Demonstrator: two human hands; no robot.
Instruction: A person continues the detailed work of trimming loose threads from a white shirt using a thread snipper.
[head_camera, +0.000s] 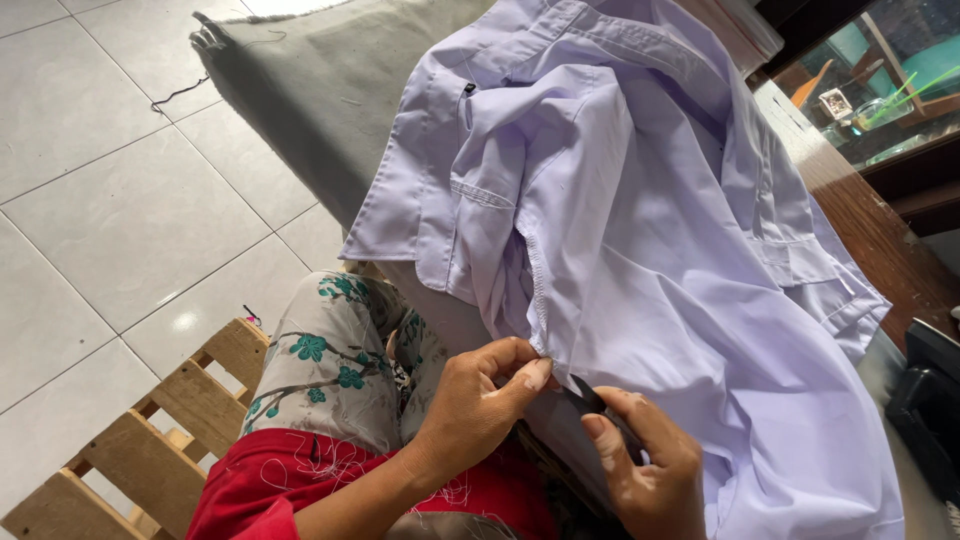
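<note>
Right now the left hand (480, 405) pinches a seam of the lilac shirt (640, 230) between thumb and forefinger, while the right hand (645, 465) is closed around a small dark tool (590, 397) at that seam. Draped over lap and table (860, 225), the cloth looks light, limp, slippery; best gripped along stitched edges.

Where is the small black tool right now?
In the head view, low and right of centre: the black tool is in the right hand, beside the left hand.
</note>
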